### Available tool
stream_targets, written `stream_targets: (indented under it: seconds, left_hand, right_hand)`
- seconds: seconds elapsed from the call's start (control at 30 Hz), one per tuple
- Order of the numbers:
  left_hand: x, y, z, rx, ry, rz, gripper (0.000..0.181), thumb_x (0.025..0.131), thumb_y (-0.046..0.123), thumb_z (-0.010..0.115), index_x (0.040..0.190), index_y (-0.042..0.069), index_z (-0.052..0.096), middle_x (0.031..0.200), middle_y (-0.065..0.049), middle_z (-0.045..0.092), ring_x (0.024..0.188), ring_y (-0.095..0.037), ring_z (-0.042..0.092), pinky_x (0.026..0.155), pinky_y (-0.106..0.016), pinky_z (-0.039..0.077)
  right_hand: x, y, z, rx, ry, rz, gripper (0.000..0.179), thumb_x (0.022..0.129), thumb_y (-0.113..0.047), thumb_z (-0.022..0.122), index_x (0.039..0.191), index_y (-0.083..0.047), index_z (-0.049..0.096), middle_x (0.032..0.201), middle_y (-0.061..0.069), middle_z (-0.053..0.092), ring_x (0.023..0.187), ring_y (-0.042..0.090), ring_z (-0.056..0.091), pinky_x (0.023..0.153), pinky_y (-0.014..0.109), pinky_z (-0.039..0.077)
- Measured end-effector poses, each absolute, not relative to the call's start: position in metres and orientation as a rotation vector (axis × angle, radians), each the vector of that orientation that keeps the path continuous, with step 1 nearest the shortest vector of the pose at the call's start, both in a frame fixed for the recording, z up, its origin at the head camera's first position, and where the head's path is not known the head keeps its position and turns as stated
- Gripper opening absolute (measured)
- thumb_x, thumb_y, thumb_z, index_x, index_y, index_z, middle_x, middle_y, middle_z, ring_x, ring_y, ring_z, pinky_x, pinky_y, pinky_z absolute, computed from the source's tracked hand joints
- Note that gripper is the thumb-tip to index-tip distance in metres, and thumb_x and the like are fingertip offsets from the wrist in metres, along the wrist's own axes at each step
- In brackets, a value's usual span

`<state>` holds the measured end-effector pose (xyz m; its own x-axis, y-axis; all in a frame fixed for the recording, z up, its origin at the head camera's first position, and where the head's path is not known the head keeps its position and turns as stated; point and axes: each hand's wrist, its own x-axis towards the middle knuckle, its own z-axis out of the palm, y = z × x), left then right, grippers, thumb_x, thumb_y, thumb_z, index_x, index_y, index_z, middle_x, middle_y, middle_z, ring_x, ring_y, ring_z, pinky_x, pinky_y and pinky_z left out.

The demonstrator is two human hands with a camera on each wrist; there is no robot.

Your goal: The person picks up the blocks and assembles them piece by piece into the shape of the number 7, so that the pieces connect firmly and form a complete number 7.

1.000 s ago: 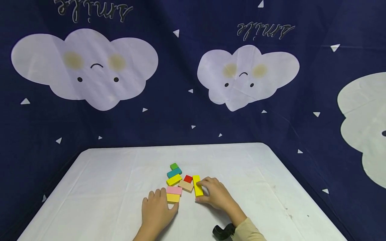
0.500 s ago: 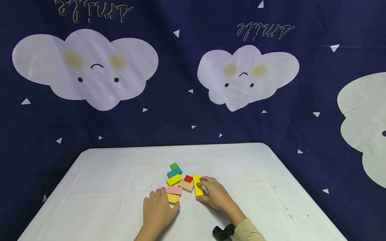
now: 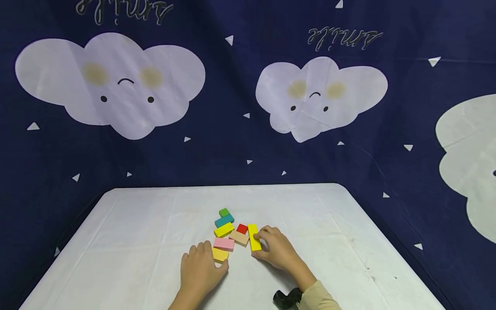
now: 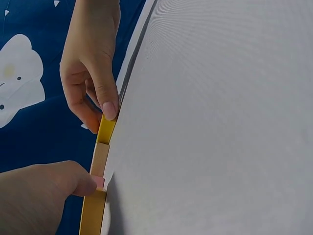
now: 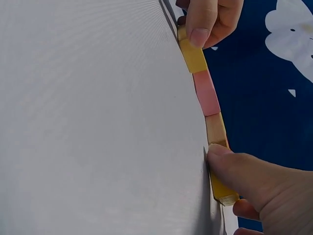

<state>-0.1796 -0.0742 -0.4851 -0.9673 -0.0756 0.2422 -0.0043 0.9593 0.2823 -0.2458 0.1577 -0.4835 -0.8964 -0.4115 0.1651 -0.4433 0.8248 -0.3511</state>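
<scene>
My left hand (image 3: 200, 269) pinches an orange-yellow wooden block (image 3: 220, 255) at the near end of the group, thumb on its near side. Just beyond that lies a pink block (image 3: 224, 244). My right hand (image 3: 278, 249) grips a bright yellow block (image 3: 253, 237), its thumb (image 5: 220, 151) pressed on the near face in the right wrist view. Left of this yellow block lie a tan block (image 3: 239, 237) and a small red block (image 3: 242, 228). Another yellow block (image 3: 224, 230), a teal block (image 3: 224, 220) and a small green block (image 3: 224, 212) run away toward the back.
All the blocks lie on a white-covered table (image 3: 135, 241). A dark blue curtain (image 3: 232, 168) printed with clouds hangs behind its far edge. Near the right sleeve (image 3: 319, 297) is a black curved object (image 3: 284, 299) at the wrist.
My left hand has shifted slightly left with the orange-yellow block, leaving it offset from the pink block. The right hand stays on its yellow block. The head view has tilted slightly.
</scene>
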Motion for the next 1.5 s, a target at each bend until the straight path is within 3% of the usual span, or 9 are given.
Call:
stream_targets:
  seconds: [0.3, 0.67, 0.93, 1.23, 1.5]
  left_hand:
    - [-0.180, -0.076, -0.485, 0.028, -2.811, -0.406, 0.066, 0.071, 0.053, 0.076, 0.106, -0.002, 0.063, 0.090, -0.010, 0.063, 0.078, -0.026, 0.053, 0.067, -0.043, 0.042]
    - [-0.182, -0.079, -0.487, 0.008, -2.793, -0.415, 0.065, 0.071, 0.053, 0.076, 0.104, -0.002, 0.064, 0.089, -0.010, 0.064, 0.076, -0.025, 0.053, 0.066, -0.042, 0.042]
    - [-0.180, -0.080, -0.487, 0.002, -2.803, -0.411, 0.065, 0.071, 0.054, 0.075, 0.103, -0.001, 0.064, 0.088, -0.009, 0.064, 0.075, -0.024, 0.052, 0.066, -0.041, 0.042]
    - [-0.182, -0.082, -0.488, -0.008, -2.797, -0.417, 0.064, 0.071, 0.053, 0.075, 0.105, 0.000, 0.064, 0.088, -0.008, 0.063, 0.075, -0.023, 0.051, 0.065, -0.040, 0.041]
    - [-0.179, -0.084, -0.488, -0.043, -2.776, -0.413, 0.064, 0.071, 0.055, 0.075, 0.104, 0.001, 0.064, 0.084, -0.006, 0.061, 0.073, -0.022, 0.050, 0.063, -0.038, 0.040]
  right_hand:
    - [-0.251, 0.153, -0.483, 0.717, -2.857, 0.624, 0.045, 0.077, -0.046, 0.083, 0.113, -0.023, 0.070, 0.115, -0.004, 0.062, 0.108, 0.018, 0.054, 0.092, 0.044, 0.047]
    - [-0.256, 0.128, -0.476, 0.810, -2.858, 0.554, 0.032, 0.083, -0.038, 0.078, 0.112, -0.024, 0.072, 0.115, -0.005, 0.063, 0.102, 0.015, 0.049, 0.086, 0.037, 0.045]
    - [-0.257, 0.119, -0.471, 0.872, -2.914, 0.467, 0.041, 0.083, -0.035, 0.079, 0.121, -0.023, 0.069, 0.111, -0.006, 0.063, 0.098, 0.013, 0.047, 0.083, 0.033, 0.042]
    - [-0.259, 0.117, -0.467, 0.917, -2.924, 0.522, 0.037, 0.080, -0.033, 0.083, 0.112, -0.018, 0.069, 0.090, -0.009, 0.062, 0.085, 0.009, 0.043, 0.074, 0.025, 0.036]
    - [-0.265, 0.113, -0.469, 0.937, -2.972, 0.515, 0.056, 0.078, -0.039, 0.084, 0.127, -0.022, 0.064, 0.083, -0.013, 0.054, 0.083, 0.009, 0.038, 0.072, 0.025, 0.030]
